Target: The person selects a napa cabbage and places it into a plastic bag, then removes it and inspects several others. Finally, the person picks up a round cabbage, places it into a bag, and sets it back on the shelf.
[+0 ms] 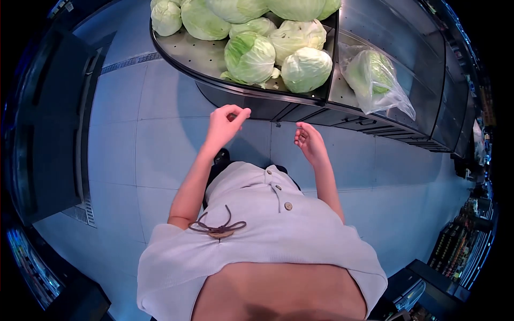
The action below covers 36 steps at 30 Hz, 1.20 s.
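Observation:
My left hand (227, 126) hovers just in front of the display's rounded edge, its fingers curled in towards the thumb, with nothing visible in it. To the right, my right hand (310, 142) is held up in the air, fingers loosely bent and holding nothing. Neither hand touches the produce. Nearest to them on the metal shelf are a green cabbage (249, 59) with a loose outer leaf and a paler cabbage (307, 70). On the right section lies a bagged cabbage (372, 75) in a clear plastic bag, whose loose end hangs over the front edge.
Several more cabbages (203, 20) are piled at the back of the perforated metal display (184, 51). A black divider (333, 53) separates its two sections. A dark cabinet (56, 123) stands at the left on the tiled floor (115, 155). Stocked shelves (460, 241) line the lower right.

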### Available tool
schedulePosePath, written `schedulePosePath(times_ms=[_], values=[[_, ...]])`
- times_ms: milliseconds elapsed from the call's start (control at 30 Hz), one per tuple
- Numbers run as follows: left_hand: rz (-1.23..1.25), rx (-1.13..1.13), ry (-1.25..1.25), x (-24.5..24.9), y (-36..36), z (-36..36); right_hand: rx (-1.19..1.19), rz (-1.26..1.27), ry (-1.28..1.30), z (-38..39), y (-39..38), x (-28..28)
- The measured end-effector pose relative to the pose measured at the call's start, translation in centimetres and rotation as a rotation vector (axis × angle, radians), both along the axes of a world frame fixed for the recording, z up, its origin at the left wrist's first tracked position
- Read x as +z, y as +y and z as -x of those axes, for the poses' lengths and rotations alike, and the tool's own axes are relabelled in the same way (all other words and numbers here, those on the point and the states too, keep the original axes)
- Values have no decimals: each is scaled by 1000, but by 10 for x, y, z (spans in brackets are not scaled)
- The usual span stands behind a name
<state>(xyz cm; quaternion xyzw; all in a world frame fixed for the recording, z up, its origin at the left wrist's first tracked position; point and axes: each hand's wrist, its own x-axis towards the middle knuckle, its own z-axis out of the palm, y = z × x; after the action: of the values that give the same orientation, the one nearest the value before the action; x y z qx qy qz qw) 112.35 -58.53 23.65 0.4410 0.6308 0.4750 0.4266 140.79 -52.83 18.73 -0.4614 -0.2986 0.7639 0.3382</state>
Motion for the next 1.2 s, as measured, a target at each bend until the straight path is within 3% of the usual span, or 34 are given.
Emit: schedulePosePath(times_ms=[67,167,267,300,400,433,467,633,667,733,800,833,1100,1200], values=[[72,65,0,-3,-13,56,61,-10,-24,51,14,-2],[75,203,-54,-4,-24,119,60,-204,-339,110,28,-6],[105,244,-32,-9,-7,155,-55,-609,-880,139,49,-33],[119,217,-12,-5,4,159,-52,-677,-930,146,58,-31],[12,88,75,-19,53,163,-23,-551,-883,164,77,-29],[-68,24,105,-20,72,160,34,-486,-673,163,87,-32],[-9,-37,94,-21,90,158,-85,-555,-623,169,87,-40],[-157,-231,303,-14,184,137,11,-485,-700,164,98,-34],[-155,-259,290,-19,201,136,41,-472,-723,162,98,-42],[-23,-408,30,-24,223,135,36,-466,-643,165,101,-43],[-32,-402,-46,-41,227,132,56,-570,-723,167,104,-31],[-9,-392,-69,-39,227,130,88,-481,-740,170,105,-8],[-3,-475,47,-31,228,133,-44,-417,-788,182,97,-22],[50,-458,-185,-45,224,149,-140,-420,-602,193,97,-1]])
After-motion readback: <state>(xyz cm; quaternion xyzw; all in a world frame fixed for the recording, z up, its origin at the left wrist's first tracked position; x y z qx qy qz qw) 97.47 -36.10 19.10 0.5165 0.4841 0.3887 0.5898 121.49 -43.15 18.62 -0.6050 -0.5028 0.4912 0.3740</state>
